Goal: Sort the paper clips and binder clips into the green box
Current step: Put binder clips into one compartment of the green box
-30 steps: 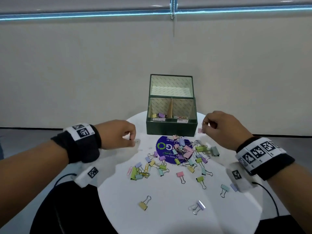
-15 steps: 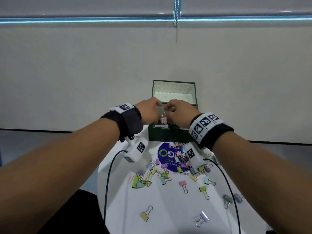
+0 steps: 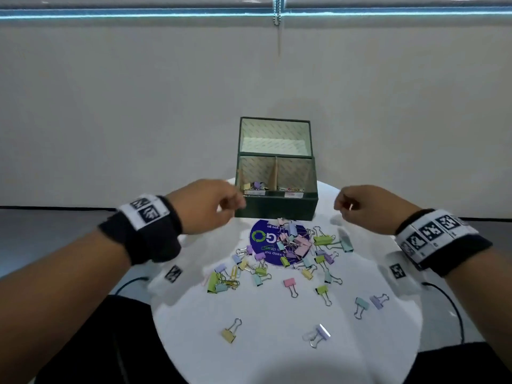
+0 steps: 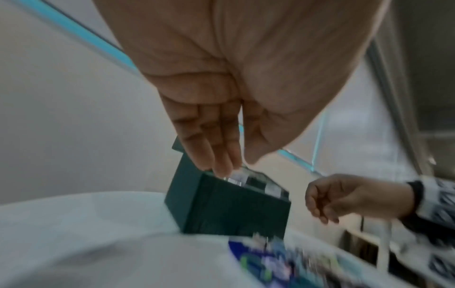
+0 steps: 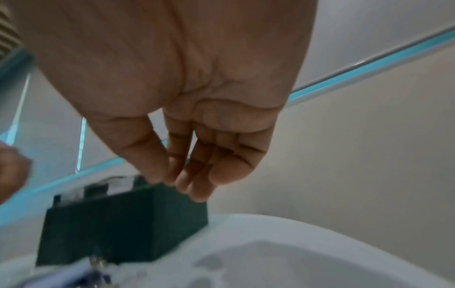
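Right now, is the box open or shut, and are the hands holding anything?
Green box: open, lid up, some clips in both sections.
Left hand: holds nothing, fingers relaxed.
Right hand: holds nothing, fingers loosely curled.
Clips: many lie loose on the table.

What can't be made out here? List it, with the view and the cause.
- Box contents, head view: the front wall hides the compartment floors; the labels are too small to read.
- Clips on the table, both wrist views: motion blur smears them into streaks.
- Left hand fingertips, head view: blurred; the left wrist view shows nothing held.
- Right hand grip, head view: fingers curl away; the right wrist view shows it empty.
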{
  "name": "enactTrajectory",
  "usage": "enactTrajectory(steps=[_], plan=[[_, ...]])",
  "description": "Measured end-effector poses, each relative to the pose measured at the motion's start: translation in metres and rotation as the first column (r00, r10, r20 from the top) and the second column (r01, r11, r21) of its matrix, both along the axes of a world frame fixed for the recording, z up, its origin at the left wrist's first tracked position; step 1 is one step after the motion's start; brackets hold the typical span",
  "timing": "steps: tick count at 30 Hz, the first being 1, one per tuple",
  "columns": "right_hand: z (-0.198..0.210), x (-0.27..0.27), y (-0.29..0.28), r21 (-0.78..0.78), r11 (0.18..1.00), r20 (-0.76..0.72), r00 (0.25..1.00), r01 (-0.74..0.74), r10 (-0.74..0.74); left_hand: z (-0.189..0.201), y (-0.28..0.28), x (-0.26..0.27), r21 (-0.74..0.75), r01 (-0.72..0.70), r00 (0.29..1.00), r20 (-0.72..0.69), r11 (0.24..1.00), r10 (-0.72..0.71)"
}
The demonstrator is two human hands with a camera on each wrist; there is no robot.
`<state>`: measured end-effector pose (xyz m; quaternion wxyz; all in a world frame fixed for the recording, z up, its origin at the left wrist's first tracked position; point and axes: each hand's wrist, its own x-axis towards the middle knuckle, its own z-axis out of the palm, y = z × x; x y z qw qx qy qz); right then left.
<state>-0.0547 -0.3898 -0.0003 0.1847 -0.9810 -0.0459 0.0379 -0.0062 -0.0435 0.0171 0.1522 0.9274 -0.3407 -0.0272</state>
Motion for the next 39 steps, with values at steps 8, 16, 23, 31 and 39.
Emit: enactTrajectory(steps=[8,16,23,31,39], plan=[[-0.033,-0.020,-0.016,-0.066,0.998,-0.250,0.968,0.021,-0.037,-0.033,0.036,-0.033,0.270,0.113,0.946,-0.325,0.956,-0.020],[-0.044,-0.021,-0.008,-0.052,0.995,-0.107,0.990,0.090,-0.095,-0.042,0.034,-0.027,0.111,-0.055,0.949,-0.305,0.992,0.086],[-0.043,-0.020,-0.006,0.072,0.985,0.028,0.987,0.156,-0.159,-0.032,0.030,-0.038,0.242,-0.067,0.953,-0.271,0.968,0.134],[-0.044,-0.019,-0.003,0.139,0.985,-0.037,0.995,0.102,-0.097,-0.031,0.032,-0.038,0.249,-0.116,0.962,-0.214,0.961,0.172],[-0.044,-0.019,-0.003,-0.018,1.000,0.019,1.000,0.009,-0.009,-0.017,0.038,-0.027,-0.110,-0.211,0.858,-0.496,0.971,0.131]])
